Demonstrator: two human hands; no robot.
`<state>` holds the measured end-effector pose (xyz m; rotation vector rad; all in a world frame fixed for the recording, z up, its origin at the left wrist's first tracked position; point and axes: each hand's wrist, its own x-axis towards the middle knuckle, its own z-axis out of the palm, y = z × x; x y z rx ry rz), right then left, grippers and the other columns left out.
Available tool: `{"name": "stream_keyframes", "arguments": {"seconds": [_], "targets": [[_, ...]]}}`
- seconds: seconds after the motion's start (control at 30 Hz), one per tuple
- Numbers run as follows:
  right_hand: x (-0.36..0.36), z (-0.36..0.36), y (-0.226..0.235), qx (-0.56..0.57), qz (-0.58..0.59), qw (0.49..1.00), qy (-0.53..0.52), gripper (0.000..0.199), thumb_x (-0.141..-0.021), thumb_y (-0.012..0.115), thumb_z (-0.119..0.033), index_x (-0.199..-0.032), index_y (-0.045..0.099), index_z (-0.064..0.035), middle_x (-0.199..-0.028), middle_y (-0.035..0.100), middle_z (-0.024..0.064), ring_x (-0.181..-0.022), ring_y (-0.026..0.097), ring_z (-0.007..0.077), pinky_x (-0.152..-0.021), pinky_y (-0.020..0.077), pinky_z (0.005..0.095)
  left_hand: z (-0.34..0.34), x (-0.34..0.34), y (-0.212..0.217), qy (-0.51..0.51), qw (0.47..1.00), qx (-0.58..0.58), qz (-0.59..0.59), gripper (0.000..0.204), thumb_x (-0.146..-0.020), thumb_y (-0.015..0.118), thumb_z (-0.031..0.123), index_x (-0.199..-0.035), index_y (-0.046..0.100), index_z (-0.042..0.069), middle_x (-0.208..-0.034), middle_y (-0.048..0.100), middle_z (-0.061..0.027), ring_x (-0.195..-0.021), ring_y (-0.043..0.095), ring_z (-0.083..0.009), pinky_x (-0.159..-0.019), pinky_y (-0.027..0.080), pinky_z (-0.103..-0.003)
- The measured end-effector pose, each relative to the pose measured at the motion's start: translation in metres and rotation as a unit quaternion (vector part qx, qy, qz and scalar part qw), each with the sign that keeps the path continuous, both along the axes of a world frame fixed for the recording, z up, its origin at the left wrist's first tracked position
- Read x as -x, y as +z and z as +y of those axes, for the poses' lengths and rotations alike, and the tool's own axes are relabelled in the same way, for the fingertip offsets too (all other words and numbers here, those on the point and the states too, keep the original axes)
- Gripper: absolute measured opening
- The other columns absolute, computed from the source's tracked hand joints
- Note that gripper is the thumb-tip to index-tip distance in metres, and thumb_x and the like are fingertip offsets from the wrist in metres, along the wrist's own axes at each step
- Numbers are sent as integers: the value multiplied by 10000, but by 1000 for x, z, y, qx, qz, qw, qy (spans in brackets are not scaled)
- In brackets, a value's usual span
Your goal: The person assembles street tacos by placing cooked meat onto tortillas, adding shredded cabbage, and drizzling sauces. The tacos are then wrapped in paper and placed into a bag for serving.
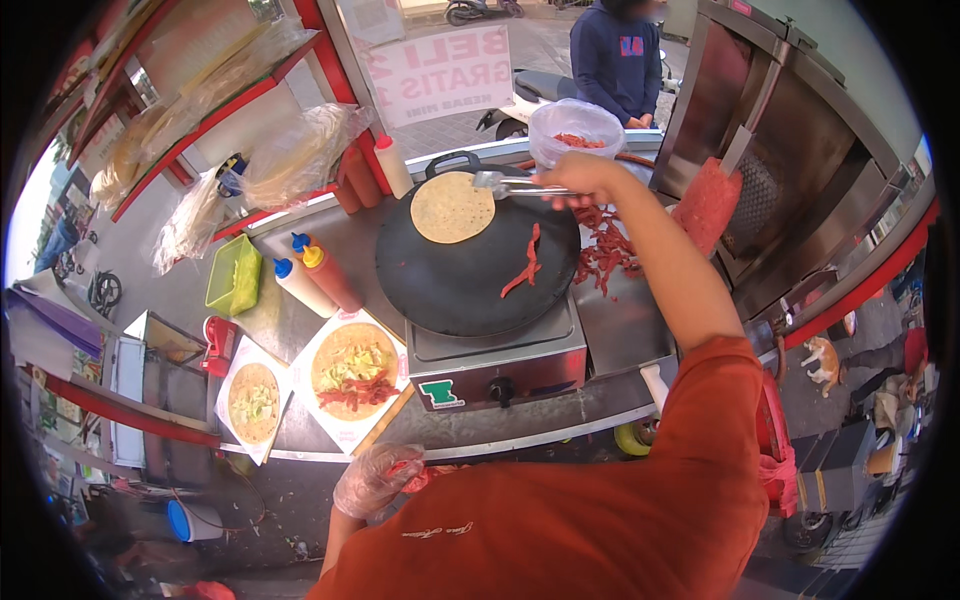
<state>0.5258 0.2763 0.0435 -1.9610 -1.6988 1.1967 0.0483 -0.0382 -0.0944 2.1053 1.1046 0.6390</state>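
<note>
My right hand reaches over the round black griddle and grips metal tongs, whose tips rest at the edge of a flatbread warming on the far side. Red meat strips lie on the griddle's middle. My left hand, in a clear plastic glove, hangs low near my orange shirt and seems to pinch a bit of red meat. Below the griddle, a large open tortilla with lettuce and red meat lies on white paper, and a smaller tortilla with lettuce lies to its left.
Sauce squeeze bottles stand left of the griddle beside a green tub. A heap of red meat lies on the steel counter to the right, below a clear tub. A vertical roaster stands right. A person in a dark hoodie waits beyond.
</note>
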Motion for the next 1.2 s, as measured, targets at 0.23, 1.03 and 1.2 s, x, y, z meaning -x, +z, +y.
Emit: {"name": "stream_keyframes", "arguments": {"seconds": [0.23, 1.03, 1.2], "targets": [[56, 18, 26, -468, -179, 844, 191, 392, -900, 810, -388, -1107, 797, -55, -1024, 792, 165, -926, 743, 384, -844, 576, 497, 25, -27, 12, -126, 991, -53, 5, 256, -932, 792, 94, -1176, 742, 34, -1139, 760, -141, -1038, 730, -356, -886, 584, -442], [-52, -207, -68, -269, -130, 935, -190, 450, -1094, 559, -330, -1448, 585, -53, -1107, 748, 281, -1023, 727, 459, -905, 551, 555, 42, -52, 0, -311, 933, 181, 17, 281, -1066, 673, 194, -1283, 725, 23, -1167, 774, -156, -1099, 743, -299, -950, 582, -377], [-50, -162, -115, -75, -214, 948, -222, 446, -1095, 468, -194, -1516, 466, -46, -1192, 718, 345, -1140, 713, 487, -1006, 546, 578, 22, -41, -7, -198, 945, 260, 20, 253, -1065, 682, 180, -1251, 732, 16, -1176, 776, -151, -1077, 736, -261, -950, 565, -359]]}}
